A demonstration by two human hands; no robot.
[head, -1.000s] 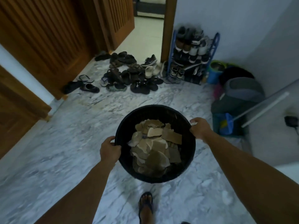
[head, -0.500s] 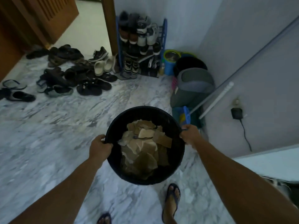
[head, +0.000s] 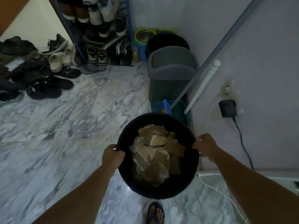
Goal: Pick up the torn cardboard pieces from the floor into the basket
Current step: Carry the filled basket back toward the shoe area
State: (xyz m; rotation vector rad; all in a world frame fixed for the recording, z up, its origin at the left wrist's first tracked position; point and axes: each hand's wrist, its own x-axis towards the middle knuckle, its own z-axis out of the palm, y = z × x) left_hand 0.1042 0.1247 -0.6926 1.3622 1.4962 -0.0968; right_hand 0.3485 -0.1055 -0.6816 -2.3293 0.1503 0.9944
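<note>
A round black basket [head: 186, 183] hangs in the air in front of me above the marble floor. Inside it lie several torn brown cardboard pieces [head: 157, 156], piled loosely. My left hand [head: 112, 156] grips the basket's left rim, fingers curled over the edge. On the opposite side my right hand [head: 206, 147] grips the right rim. No cardboard pieces show on the visible floor.
A grey swing-lid bin [head: 171, 73] stands ahead by the wall, with a blue dustpan [head: 166, 106] and two leaning poles [head: 202, 88] beside it. A shoe rack [head: 100, 29] and scattered shoes [head: 43, 84] fill the left. A charger [head: 227, 108] hangs on the right wall. My sandalled foot [head: 155, 213] is below.
The view has swung right and closer to the grey bin and the wall. Both hands keep the same hold on the basket, which now sits right of centre.
</note>
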